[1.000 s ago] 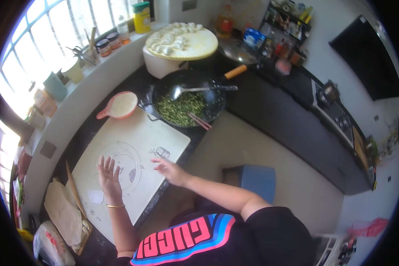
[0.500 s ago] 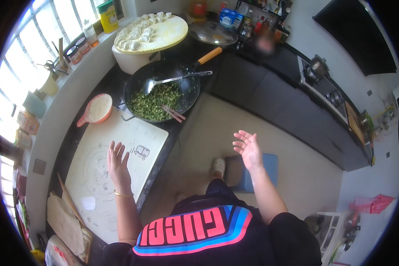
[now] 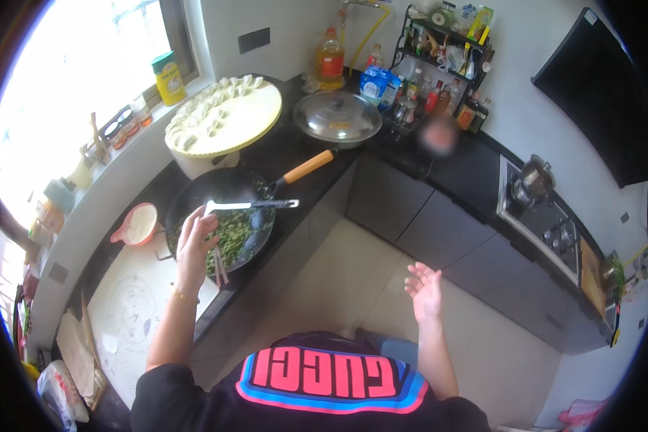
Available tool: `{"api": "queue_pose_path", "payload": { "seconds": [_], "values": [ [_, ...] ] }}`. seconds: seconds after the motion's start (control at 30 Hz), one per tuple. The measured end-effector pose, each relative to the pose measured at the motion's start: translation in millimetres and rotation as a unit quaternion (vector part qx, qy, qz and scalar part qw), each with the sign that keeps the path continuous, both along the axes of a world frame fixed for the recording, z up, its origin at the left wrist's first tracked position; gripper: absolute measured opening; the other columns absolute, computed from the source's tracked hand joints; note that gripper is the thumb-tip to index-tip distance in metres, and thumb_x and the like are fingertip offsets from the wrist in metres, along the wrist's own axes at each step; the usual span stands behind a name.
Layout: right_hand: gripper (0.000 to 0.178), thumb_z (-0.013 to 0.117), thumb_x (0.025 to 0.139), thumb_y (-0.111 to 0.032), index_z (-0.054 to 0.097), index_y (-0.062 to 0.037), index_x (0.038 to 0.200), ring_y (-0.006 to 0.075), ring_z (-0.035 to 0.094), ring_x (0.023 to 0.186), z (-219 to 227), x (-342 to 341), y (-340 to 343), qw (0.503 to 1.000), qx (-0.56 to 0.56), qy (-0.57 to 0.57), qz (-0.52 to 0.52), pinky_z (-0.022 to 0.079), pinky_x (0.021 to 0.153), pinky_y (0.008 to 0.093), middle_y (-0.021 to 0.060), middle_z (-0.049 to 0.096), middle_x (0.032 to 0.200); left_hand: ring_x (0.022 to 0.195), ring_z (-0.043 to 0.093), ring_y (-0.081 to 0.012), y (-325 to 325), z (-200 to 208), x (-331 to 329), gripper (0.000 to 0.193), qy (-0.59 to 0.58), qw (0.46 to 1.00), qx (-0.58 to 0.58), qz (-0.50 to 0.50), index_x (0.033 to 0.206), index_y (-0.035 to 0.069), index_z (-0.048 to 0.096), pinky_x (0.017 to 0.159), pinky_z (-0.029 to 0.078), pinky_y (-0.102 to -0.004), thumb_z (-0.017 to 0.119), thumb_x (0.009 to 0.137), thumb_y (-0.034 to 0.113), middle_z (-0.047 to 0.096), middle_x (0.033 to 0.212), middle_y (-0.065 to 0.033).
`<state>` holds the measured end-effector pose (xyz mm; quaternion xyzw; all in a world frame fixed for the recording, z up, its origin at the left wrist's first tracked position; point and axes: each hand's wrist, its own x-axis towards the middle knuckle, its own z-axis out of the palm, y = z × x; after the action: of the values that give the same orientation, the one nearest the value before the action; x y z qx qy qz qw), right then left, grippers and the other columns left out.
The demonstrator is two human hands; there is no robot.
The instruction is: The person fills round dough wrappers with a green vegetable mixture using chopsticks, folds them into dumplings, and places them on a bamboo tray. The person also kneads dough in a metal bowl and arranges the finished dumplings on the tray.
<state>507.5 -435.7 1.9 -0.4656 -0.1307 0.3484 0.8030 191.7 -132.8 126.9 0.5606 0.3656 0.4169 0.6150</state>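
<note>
My left-hand fingers [image 3: 198,227] are spread and holding nothing, hanging over the near rim of the wok [image 3: 219,216].

The chopsticks [image 3: 219,266] lie just below those fingers, on the wok's near edge, long axis running toward me; the spatula [image 3: 248,205] sits just to their right, its handle pointing right. My left hand [image 3: 193,248] is far nearer than my right hand [image 3: 425,288], which is bare, fingers loose, well off over the floor. Half a second ago the left hand lay over the white mat [image 3: 133,317]; it has since moved up to the wok.
</note>
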Motion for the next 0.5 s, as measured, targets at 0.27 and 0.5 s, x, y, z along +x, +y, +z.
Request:
{"api": "queue_pose_path", "payload": {
  "seconds": [0.27, 0.5],
  "values": [
    [0.052, 0.033, 0.091, -0.049, 0.047, -0.0044, 0.114, 0.0168, 0.053, 0.084, -14, 161, -59, 0.991, -0.073, 0.026, -0.108, 0.044, 0.072, 0.0295, 0.0104, 0.053, 0.110, 0.113, 0.045, -0.0199, 57, 7, 265, 0.045, 0.075, 0.982, 0.069, -0.161, 0.127, 0.008, 0.039, 0.090, 0.039, -0.0327, 0.045, 0.091, 0.033, 0.046, 0.121, -0.0109],
    [0.052, 0.034, 0.091, -0.048, 0.046, -0.0034, 0.115, 0.0168, 0.053, 0.085, -28, 268, 28, 0.992, -0.062, 0.050, -0.093, 0.044, 0.072, 0.0303, 0.0111, 0.053, 0.109, 0.100, 0.053, -0.0272, 213, -24, 483, 0.049, 0.276, 0.895, 0.296, -0.186, 0.121, 0.005, 0.042, 0.087, 0.043, -0.0344, 0.056, 0.083, 0.033, 0.046, 0.116, -0.0210]
  ]
}}
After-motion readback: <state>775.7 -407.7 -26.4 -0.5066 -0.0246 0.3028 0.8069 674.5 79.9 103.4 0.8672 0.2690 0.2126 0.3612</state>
